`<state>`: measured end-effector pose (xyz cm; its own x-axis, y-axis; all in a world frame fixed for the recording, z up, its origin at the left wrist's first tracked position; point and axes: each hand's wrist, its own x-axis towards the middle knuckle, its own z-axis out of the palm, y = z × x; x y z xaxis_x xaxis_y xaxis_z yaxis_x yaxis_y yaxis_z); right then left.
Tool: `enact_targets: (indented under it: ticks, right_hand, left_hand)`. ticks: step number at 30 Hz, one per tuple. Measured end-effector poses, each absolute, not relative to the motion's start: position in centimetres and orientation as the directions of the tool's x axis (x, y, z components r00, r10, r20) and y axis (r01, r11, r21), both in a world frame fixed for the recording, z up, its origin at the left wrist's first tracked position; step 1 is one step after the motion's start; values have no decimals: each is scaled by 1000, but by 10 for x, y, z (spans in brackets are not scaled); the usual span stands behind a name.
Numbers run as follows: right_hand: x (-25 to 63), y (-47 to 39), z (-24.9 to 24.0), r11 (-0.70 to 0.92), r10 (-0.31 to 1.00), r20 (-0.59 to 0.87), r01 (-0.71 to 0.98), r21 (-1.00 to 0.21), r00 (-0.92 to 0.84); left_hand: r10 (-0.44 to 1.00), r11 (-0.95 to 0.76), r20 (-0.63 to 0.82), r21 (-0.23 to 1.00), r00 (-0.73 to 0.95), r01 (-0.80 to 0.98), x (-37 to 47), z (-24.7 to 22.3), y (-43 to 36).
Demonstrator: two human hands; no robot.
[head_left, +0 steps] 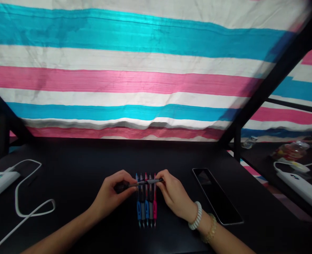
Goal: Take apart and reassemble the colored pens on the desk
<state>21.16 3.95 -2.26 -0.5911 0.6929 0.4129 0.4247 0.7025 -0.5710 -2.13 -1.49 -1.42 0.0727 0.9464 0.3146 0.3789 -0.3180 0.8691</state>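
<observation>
"What are the hands gripping?"
"At the lower centre of the frame, the left hand and right hand each pinch one end of a grey-and-black pen. Whether it's in one piece, I can't tell."
"And below it?"
"Five pens, blue, grey and pink, side by side on the black table. A phone lies lower right."
</observation>
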Motion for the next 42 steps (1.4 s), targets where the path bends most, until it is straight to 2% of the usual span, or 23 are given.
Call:
enact_targets:
  ticks: [4, 11, 18, 24, 30, 36, 40, 42]
  right_hand:
    - [212, 41, -21, 741, 652, 429, 408, -533, -625]
    - [211, 39, -22, 699, 691, 403, 413, -584, -600]
    - [212, 41, -20, 775, 618, 450, 401, -489, -645]
    - [212, 36, -18, 744, 651, 464, 383, -548, -601]
    - [213, 37, -16, 771, 629, 477, 412, -486, -614]
    - [213, 38, -15, 780, 618, 491, 399, -482, -614]
    - [213, 36, -14, 820, 571, 511, 415, -394, -642]
    - [213, 36, -14, 821, 569, 502, 418, -387, -652]
  left_hand:
    - [938, -344, 335, 858, 94, 382, -21, -14, -15]
    - [945, -320, 319, 860, 72, 397, -21, -14, -16]
    - [933, -354, 349, 848, 87, 394, -21, -13, -16]
    - [933, -340, 356, 837, 45, 429, -22, -15, -16]
    - [924, -364, 377, 822, 61, 438, -20, -15, -16]
    - [929, -335, 369, 816, 23, 471, -22, -15, -16]
    - [911, -379, 410, 795, 41, 474, -22, -16, -17]
    - [898, -407, 438, 778, 52, 479, -21, -15, -18]
